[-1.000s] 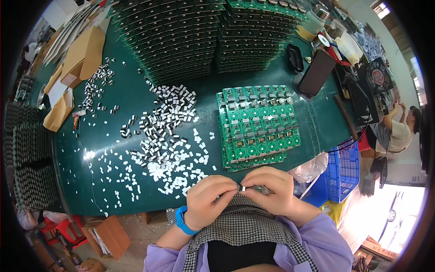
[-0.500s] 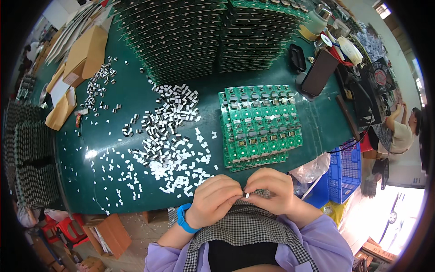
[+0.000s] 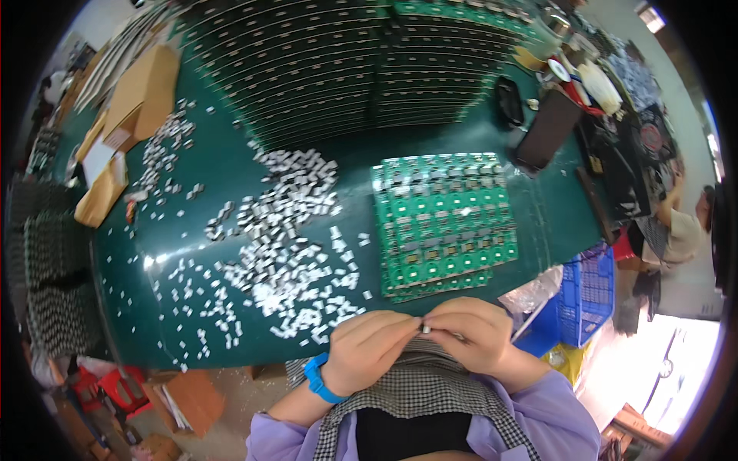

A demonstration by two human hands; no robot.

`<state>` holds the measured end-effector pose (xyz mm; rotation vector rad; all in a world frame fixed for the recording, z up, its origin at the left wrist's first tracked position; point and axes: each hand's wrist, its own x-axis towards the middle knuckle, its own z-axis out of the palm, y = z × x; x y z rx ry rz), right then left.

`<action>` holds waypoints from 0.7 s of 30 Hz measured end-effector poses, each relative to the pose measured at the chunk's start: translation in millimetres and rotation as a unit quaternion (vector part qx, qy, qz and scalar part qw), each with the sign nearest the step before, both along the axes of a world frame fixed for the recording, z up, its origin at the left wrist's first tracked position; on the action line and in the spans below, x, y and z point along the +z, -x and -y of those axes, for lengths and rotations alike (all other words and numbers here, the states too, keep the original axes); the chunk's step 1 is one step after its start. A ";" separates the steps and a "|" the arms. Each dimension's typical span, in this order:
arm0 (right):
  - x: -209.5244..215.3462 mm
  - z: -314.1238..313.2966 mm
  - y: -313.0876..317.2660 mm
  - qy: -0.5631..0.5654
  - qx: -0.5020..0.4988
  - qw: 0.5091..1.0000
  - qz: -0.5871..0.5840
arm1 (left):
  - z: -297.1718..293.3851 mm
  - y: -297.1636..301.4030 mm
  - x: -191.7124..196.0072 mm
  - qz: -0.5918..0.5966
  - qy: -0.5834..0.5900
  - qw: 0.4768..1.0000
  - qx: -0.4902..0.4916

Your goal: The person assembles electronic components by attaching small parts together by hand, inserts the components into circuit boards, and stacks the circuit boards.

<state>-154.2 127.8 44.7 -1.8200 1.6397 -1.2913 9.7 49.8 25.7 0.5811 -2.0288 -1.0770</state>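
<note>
Close to my body, at the table's near edge, my two hands meet fingertip to fingertip. My right hand (image 3: 473, 336) pinches a small white-and-dark block (image 3: 426, 329) between thumb and forefinger. Against it press the closed fingertips of my left hand (image 3: 373, 347), which has a blue band on its wrist; whatever lies in its pinch is hidden. Left of centre spreads a heap of small black-and-white blocks (image 3: 296, 188), with loose white slips (image 3: 307, 315) scattered at its near side. Just beyond my hands lies a stack of green circuit boards (image 3: 446, 207).
Tall stacks of circuit boards (image 3: 307, 77) rise at the back. A cardboard box (image 3: 150, 96) stands far left. On the right are a dark phone (image 3: 550, 127), a black case (image 3: 508, 101) and, below the table edge, a blue crate (image 3: 588, 292). Another person (image 3: 684, 227) sits far right.
My joined hands have shifted slightly right, with the fingertips closer together around the small block. The whole view has tilted a little, and the table things appear slightly lower.
</note>
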 end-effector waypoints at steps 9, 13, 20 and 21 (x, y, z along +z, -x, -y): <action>11.6 4.1 75.0 0.040 -0.073 0.980 -0.181 | 39.8 -12.5 -5.0 0.116 0.134 0.980 0.086; 26.1 6.2 108.0 -0.018 -0.139 0.954 -0.266 | 67.3 -21.7 -21.4 0.338 0.168 0.903 0.204; 23.2 10.6 111.7 -0.019 -0.067 0.948 -0.310 | 72.4 -24.2 -33.4 0.332 0.187 0.904 0.194; 24.3 11.3 111.8 -0.017 -0.059 0.947 -0.317 | 73.2 -24.1 -33.1 0.329 0.193 0.904 0.191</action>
